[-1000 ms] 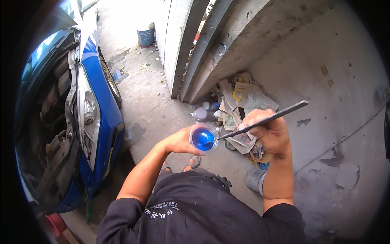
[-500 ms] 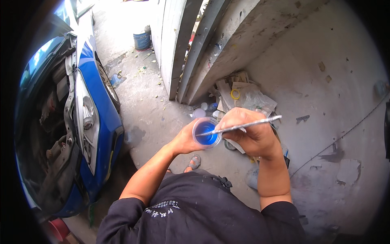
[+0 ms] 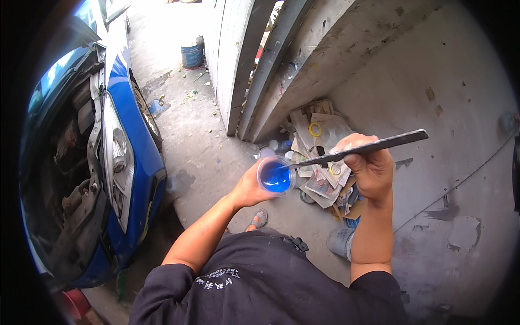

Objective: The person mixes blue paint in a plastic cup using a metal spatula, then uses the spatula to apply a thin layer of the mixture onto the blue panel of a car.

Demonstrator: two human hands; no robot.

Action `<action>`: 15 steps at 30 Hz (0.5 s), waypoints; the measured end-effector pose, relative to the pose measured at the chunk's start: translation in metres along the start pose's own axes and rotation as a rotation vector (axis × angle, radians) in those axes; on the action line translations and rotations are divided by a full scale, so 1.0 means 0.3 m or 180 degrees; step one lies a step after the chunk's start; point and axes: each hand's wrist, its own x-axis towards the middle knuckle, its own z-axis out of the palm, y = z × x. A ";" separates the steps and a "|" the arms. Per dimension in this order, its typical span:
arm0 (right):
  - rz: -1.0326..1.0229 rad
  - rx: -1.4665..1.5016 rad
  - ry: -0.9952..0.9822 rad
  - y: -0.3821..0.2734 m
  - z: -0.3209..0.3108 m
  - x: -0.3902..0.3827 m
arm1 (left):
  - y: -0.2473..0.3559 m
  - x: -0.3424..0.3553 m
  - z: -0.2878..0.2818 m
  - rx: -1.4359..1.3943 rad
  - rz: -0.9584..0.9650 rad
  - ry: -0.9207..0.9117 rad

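- Small clear plastic cup (image 3: 276, 176), part-filled w/ bright blue liquid, is held in front of the chest, above the concrete floor (image 3: 211, 157).
- Left hand (image 3: 252, 187) is closed round the cup from its left side & underneath; fingers are wrapped against the cup wall, rim left free.
- Long flat dark metal stirring stick (image 3: 360, 149) is gripped by the right hand (image 3: 371, 170), which is closed in a fist round the stick's mid-length, thumb on top.
- Stick is held nearly level, sloping slightly down to the left; its left tip is dipped into the blue liquid, its right end is seen projecting past the fist over the grey wall (image 3: 433, 70).
- Both forearms are bare; a black short-sleeved shirt (image 3: 260, 281) w/ small white print is seen at the lower edge.
- A sandalled foot (image 3: 259, 218) is visible on the floor just below the left wrist.
- Pile of crumpled papers, cardboard & tape rolls (image 3: 319, 135) is seen on the floor beyond the cup, at the foot of the wall.
- Blue car (image 3: 132, 146) w/ front bumper removed is parked to the left, well apart from the hands; headlamp & exposed engine-bay parts are shown.
- Blue bucket (image 3: 192, 54) is seen far off, by the grey pillar (image 3: 235, 54).
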 end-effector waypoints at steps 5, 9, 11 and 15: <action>0.0589 -0.0493 0.0494 0.055 0.034 -0.079 | -0.014 -0.005 0.008 0.0072 -0.0163 0.0278; 0.0240 -0.0538 0.1142 0.024 0.158 -0.085 | -0.025 -0.025 0.048 0.0274 -0.0347 0.0662; 0.0023 -0.0562 0.1269 0.010 0.170 -0.025 | -0.027 -0.019 0.075 0.0416 -0.0447 0.0800; -0.0623 -0.0935 -0.0414 0.004 0.145 0.011 | -0.025 0.011 0.046 -0.0183 -0.0368 0.0158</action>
